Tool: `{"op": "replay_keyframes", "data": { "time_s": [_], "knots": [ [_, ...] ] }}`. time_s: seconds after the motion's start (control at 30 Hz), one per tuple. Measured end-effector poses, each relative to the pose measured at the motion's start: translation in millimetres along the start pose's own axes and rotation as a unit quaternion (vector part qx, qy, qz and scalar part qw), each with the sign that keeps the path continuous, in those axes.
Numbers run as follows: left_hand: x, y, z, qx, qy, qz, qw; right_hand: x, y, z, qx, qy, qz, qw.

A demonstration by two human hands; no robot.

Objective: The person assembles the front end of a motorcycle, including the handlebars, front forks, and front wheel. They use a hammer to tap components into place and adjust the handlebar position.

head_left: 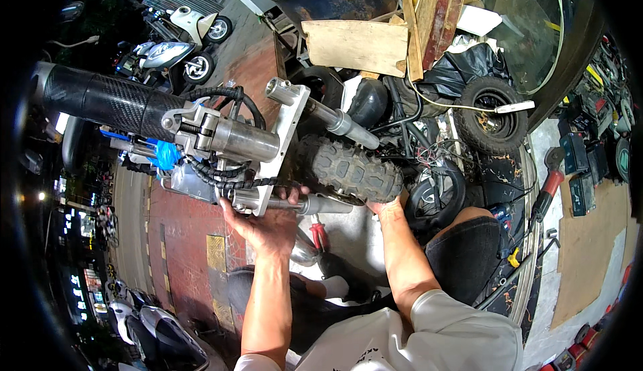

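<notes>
- Hands: the left hand is cupping the lower fork leg from below, its thumb and fingers spreading to either side of the metal plate.
- The right hand is touching the knobbly tyre at its lower edge; the tyre is hiding the fingers, so their grip cannot be told.
- The tyre is lying in front of the person, between the lower fork leg and the upper fork leg.
- A dark patterned column is extending leftward from the plate.
- Red-handled pliers are resting below the lower fork leg.
- A second tyre is lying at the upper right, below a pale board and near a black bag.
</notes>
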State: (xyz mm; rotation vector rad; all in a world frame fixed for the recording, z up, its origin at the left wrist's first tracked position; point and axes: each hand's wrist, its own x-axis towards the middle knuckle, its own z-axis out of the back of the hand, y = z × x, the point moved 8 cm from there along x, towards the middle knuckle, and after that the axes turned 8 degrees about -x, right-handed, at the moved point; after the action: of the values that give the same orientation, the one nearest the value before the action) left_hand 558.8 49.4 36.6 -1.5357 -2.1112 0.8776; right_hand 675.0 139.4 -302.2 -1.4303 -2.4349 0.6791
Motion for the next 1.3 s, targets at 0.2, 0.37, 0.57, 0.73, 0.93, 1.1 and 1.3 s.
{"op": "replay_keyframes", "data": {
  "time_s": [0.2,0.37,0.57,0.73,0.93,1.1,1.3],
  "knots": [
    [0.8,-8.3,18.9,-0.004,-0.094,-0.028,0.995,-21.2,0.2,-32.9,-0.229,-0.129,0.105,0.959],
    [7.4,0.0,23.6,0.002,-0.140,-0.041,0.989,-9.0,15.4,-2.4,-0.284,-0.119,0.130,0.942],
    [10.1,-1.0,25.9,-0.034,-0.122,-0.063,0.990,-21.6,43.2,-25.8,-0.376,-0.176,0.045,0.909],
    [9.9,-0.4,35.5,-0.042,-0.122,-0.075,0.989,4.3,37.6,-166.1,-0.738,-0.124,0.070,0.660],
    [8.3,7.0,41.6,-0.044,-0.146,-0.067,0.986,47.7,-14.9,-251.8,-0.937,-0.027,0.045,0.346],
    [5.8,7.9,43.5,-0.036,-0.136,-0.056,0.988,52.9,-42.3,-259.6,-0.899,-0.042,0.157,0.407],
    [6.2,3.8,34.6,-0.019,-0.097,-0.065,0.993,67.6,-52.8,-259.8,-0.906,-0.005,0.093,0.414]
  ]
}}
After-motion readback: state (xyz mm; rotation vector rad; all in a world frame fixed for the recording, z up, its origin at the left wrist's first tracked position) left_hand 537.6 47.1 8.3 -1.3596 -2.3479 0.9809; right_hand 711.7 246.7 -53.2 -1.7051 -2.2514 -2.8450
